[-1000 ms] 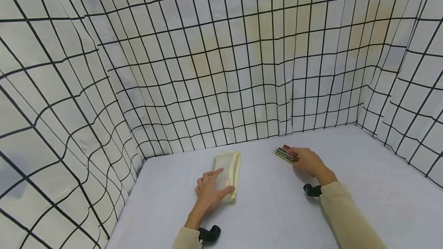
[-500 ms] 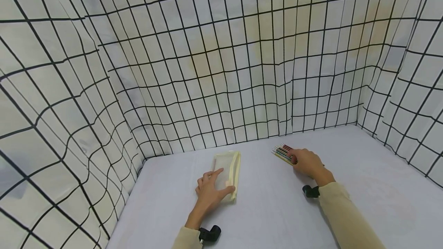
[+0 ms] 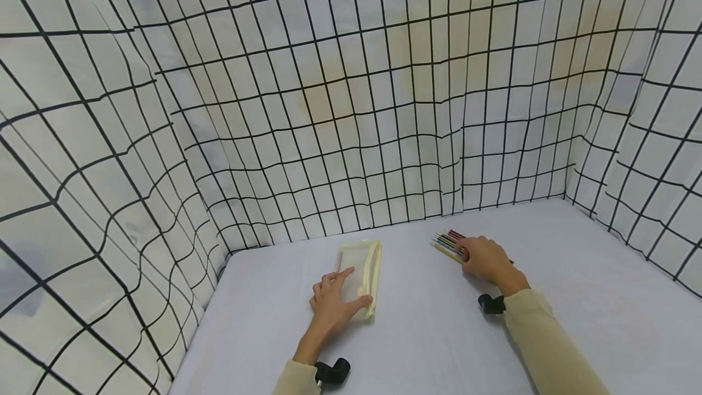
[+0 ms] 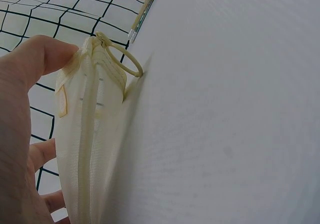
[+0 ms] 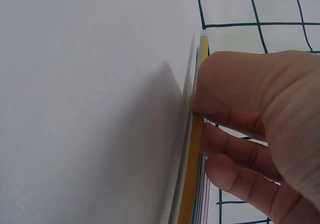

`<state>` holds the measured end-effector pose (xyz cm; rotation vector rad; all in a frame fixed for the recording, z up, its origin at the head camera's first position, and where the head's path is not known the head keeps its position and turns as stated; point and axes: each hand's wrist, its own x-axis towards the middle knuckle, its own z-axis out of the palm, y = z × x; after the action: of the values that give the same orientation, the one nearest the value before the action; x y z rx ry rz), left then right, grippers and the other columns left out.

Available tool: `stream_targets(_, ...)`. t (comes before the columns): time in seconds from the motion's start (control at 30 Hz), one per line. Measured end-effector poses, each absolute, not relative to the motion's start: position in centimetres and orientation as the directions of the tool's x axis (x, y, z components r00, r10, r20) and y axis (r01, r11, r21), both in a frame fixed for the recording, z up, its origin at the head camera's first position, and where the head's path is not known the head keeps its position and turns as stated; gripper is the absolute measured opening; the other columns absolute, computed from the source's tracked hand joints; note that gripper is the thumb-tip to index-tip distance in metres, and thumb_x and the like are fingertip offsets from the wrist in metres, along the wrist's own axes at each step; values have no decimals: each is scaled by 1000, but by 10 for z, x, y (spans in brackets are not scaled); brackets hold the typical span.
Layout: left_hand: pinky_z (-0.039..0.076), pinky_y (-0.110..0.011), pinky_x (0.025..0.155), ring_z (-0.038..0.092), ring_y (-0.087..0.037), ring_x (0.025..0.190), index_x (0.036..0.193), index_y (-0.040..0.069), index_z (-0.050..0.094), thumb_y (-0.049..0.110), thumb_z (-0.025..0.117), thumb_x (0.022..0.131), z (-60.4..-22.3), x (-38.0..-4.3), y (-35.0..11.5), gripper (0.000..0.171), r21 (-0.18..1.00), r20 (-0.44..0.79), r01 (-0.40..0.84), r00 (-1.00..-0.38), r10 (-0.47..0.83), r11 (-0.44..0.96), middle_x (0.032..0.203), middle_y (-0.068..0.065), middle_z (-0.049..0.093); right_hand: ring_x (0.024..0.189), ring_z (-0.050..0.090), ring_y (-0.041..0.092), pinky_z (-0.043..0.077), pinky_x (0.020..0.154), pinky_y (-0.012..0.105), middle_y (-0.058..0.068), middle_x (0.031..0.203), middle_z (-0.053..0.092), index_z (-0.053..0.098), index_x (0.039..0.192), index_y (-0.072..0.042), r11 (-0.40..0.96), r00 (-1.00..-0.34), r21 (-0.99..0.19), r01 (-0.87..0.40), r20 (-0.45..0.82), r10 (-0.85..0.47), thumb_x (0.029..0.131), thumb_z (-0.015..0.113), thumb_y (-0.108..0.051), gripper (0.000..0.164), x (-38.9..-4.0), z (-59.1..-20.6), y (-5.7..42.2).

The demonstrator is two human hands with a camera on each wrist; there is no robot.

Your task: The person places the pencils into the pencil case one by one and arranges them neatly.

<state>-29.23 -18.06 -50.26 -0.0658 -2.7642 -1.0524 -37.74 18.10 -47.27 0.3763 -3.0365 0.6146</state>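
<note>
A pale yellow mesh zip pouch (image 3: pixel 356 253) lies flat on the white table, its zipped edge on the right. My left hand (image 3: pixel 331 305) rests spread across its near half, thumb by the zip. The left wrist view shows that thumb (image 4: pixel 60 53) pressing a corner of the pouch, near a cord loop (image 4: pixel 131 62). Farther right, a row of pencils (image 3: pixel 446 242) in several colours lies on the table. My right hand (image 3: pixel 487 261) holds them from above, thumb against a yellow pencil (image 5: pixel 190 174) and fingers curled over the rest, hiding most of their length.
White cloth walls with a black grid (image 3: pixel 351 108) stand behind and at both sides of the white table (image 3: pixel 422 328). Dark cameras are strapped to the left wrist (image 3: pixel 332 372) and the right wrist (image 3: pixel 490 304).
My right hand has shifted slightly toward me over the pencils, and a pencil end now shows behind it. My left hand and the pouch have stayed in place.
</note>
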Motion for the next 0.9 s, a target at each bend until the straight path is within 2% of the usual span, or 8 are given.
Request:
stream_targets(0.23,25,-67,101,33,-43,131,146,24,55,54,81,76,-502,-292,-180,81,661,187,108,-982,-24,742,145,-18,44,81,59,20,48,69,37,5,95,70,70,116,-9,868,-968,-429,-250,84,-237,81,72,-6,35,-379,-471,183)
stream_targets(0.5,25,-66,101,33,-43,131,146,25,55,55,80,75,-503,-292,-180,81,661,181,101,-983,-27,744,146,-19,44,79,58,19,46,62,29,7,94,68,70,120,-4,740,-962,-622,-258,96,-255,78,70,-3,43,-381,-469,185)
stream_targets(0.67,26,-67,101,33,-43,131,146,25,55,55,80,75,-503,-292,-180,81,659,181,100,-983,-28,745,146,-19,44,76,58,19,49,61,30,9,98,64,65,132,-3,636,-966,-742,-212,62,-249,82,67,0,50,-380,-466,184)
stream_targets(0.9,25,-66,102,32,-43,132,147,27,55,56,80,76,-503,-292,-180,80,661,172,91,-984,-33,745,147,-18,44,80,63,21,59,69,36,13,103,61,57,139,1,485,-964,-859,-167,38,-264,91,62,0,48,-377,-465,183)
